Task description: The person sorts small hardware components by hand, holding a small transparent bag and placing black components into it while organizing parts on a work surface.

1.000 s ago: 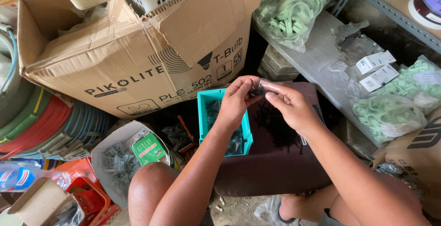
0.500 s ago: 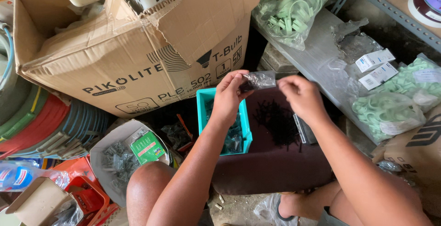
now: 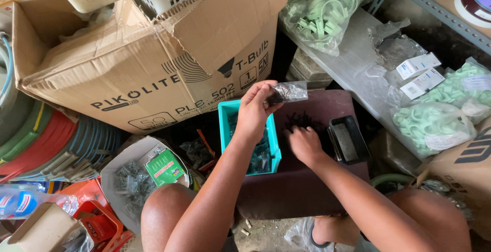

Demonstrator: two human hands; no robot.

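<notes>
Pinching small plastic bag (image 3: pixel 287 92) in left hand (image 3: pixel 255 110) | right hand (image 3: pixel 305 144) below, perhaps touching dark screws (image 3: pixel 303 121)

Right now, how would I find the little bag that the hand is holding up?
Find the big cardboard box, then the turquoise bin below its right corner. Above that bin the left hand pinches a small clear plastic bag of dark bits. The other bags nearby hold pale green clips; this one looks blackish.

The dark maroon tabletop (image 3: pixel 307 190) has bare room along its near edge. At its left edge stands a teal plastic bin (image 3: pixel 225 129), at the right edge a small black plastic tray (image 3: pixel 353 142); a large brown cardboard box (image 3: pixel 153 62) crowds the far left corner.
</notes>
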